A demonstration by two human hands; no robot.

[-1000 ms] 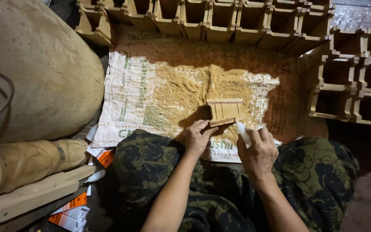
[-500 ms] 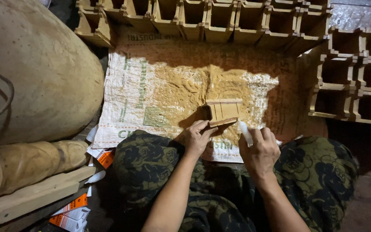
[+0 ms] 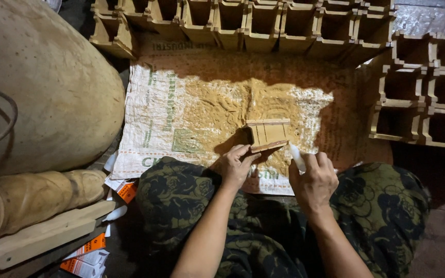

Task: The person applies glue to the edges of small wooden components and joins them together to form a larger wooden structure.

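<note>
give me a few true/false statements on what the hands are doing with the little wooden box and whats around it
1. The left hand holds the small wooden box. True.
2. The right hand is empty. False: it holds a white tube, tip towards the box.
3. The box sits over a woven sack dusted with sawdust. True.
4. No other boxes are in view. False: rows of wooden boxes line the top and right.
5. A big sack bulges at the left. True.
</note>
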